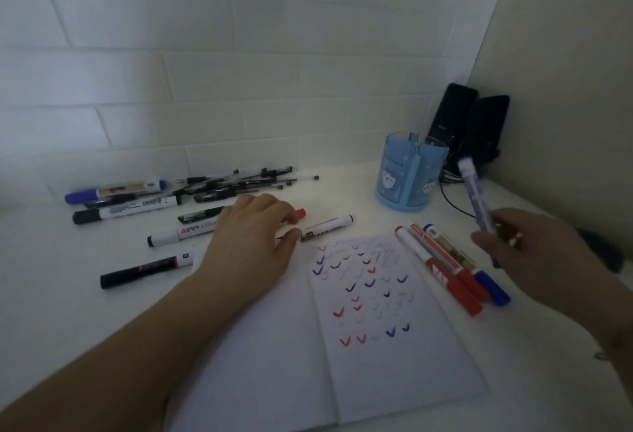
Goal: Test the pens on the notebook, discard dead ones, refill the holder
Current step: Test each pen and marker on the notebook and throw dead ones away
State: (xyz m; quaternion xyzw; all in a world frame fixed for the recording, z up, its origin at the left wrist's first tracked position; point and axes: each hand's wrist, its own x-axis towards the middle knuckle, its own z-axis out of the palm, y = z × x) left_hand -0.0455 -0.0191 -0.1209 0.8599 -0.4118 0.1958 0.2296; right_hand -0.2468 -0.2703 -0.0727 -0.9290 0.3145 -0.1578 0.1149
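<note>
clearly the white table (342, 188) is sorted by stage: the open notebook (376, 311), full of test ticks, lies in the middle, untested pens (219, 188) heaped far left, the blue holder (411, 174) far right. the left hand (250, 243) reaches with loosely curled fingers closing on a red-tipped marker (300, 213). the right hand (534, 257) grips a purple marker (476, 198) upright, seemingly for the holder.

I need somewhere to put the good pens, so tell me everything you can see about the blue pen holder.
The blue pen holder is a translucent, plastic-looking cup with cartoon prints and inner dividers. It stands upright on the white desk near the corner, before two black speakers. No pens show inside it, and neither hand touches it.
</note>
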